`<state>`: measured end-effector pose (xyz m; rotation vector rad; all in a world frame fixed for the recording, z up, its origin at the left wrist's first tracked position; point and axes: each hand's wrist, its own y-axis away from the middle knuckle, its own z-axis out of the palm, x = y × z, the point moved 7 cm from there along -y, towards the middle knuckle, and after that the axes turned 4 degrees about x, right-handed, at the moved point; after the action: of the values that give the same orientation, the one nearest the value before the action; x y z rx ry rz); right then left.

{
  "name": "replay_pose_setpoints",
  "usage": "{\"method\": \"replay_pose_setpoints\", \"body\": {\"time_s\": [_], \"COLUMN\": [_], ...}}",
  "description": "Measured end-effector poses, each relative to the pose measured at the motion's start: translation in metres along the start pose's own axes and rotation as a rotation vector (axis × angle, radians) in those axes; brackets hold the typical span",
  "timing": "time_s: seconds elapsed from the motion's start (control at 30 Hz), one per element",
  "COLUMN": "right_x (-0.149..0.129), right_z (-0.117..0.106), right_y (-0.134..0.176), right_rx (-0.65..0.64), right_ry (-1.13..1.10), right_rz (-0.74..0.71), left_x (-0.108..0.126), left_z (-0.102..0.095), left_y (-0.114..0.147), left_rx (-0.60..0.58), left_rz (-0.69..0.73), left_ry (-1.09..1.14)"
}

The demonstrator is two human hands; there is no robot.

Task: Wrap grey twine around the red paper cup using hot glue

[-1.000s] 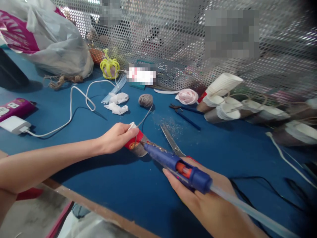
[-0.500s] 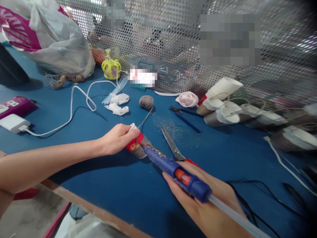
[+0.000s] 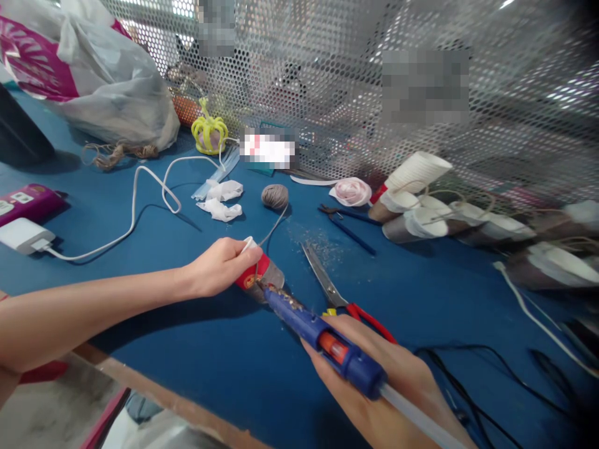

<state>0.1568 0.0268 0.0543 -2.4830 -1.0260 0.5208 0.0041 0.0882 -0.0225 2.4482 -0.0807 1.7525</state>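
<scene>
– While the left hand (image 3: 218, 268) pinches a paper cup (image 3: 265, 265) near the rim, the glue gun (image 3: 304, 318) has its nozzle right at the cup's side!

– And where's that cup, exactly?

– Tilted, mid-scene over the blue table (image 3: 253, 374), red band showing, a grey strand (image 3: 274, 229) running to it from the yarn ball (image 3: 275, 196). Resting or just lifted? Can't tell.

– The right hand (image 3: 374, 362)?

– Fingers wrapped round the gun! The trigger's hidden, so no telling whether it's squeezed. Looks like the gluing step to me.

– So what does the next move call for?

– A still cup, fine aim beside that strand, and the left thumb clear of a probably hot tip.

– Anything in the way?

– Scissors (image 3: 326, 274) just beyond the right hand, red handles close by! The strand could snag. Pliers (image 3: 352, 231) lie farther back, near the row of cups (image 3: 421, 224), and a black cord (image 3: 461, 368) loops near the right wrist.
</scene>
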Motion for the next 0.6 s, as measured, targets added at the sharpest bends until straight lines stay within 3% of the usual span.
{"method": "replay_pose_setpoints", "body": {"time_s": [0.23, 0.6], "right_x": [0.0057, 0.0055], "right_z": [-0.0027, -0.0013], "right_y": [0.0044, 0.001], "right_rx": [0.034, -0.012], "right_ry": [-0.02, -0.085], "right_rz": [0.072, 0.116], "left_x": [-0.0015, -0.0003], "left_z": [0.0017, 0.0007], "left_y": [0.0004, 0.0003], "left_rx": [-0.014, -0.014], "left_rz": [0.006, 0.023], "left_ry": [0.0, -0.042]}}
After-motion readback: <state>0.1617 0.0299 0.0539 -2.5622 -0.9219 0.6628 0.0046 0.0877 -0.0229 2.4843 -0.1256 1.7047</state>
